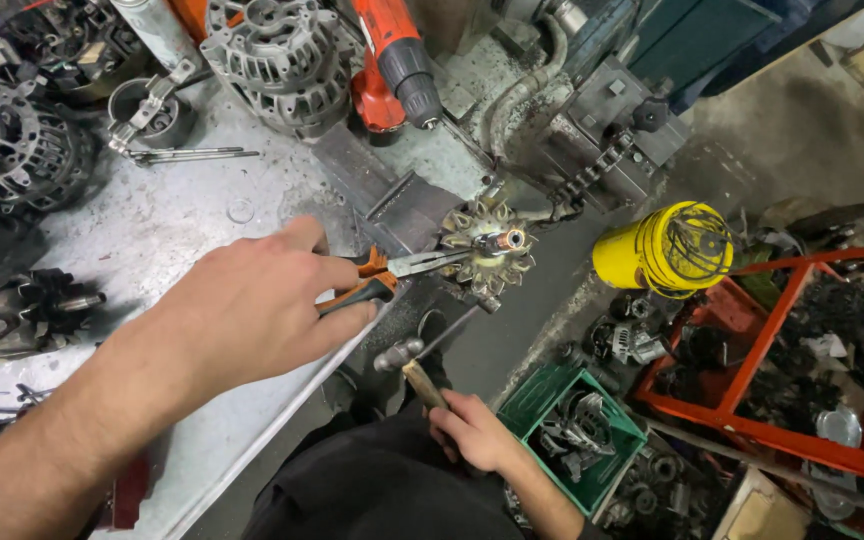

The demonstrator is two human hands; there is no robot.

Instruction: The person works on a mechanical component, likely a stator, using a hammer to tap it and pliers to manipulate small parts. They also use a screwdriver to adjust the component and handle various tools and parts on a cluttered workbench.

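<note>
Rotor (487, 252) clamped in vise (407, 205), just beyond left grip | left hand (252, 305) closed on orange-handled pliers (392, 272), tips at rotor shaft | right hand (472, 430) closed on hammer (414, 368), low beneath table (182, 220) edge

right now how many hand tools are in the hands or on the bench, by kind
Orange-handled steel pliers, in the left hand, jaws at the clamped metal rotor: 1
Wooden-handled steel hammer, in the right hand: 1
Red and black cordless drill, lying on the grey metal bench: 1
Total: 3
</note>
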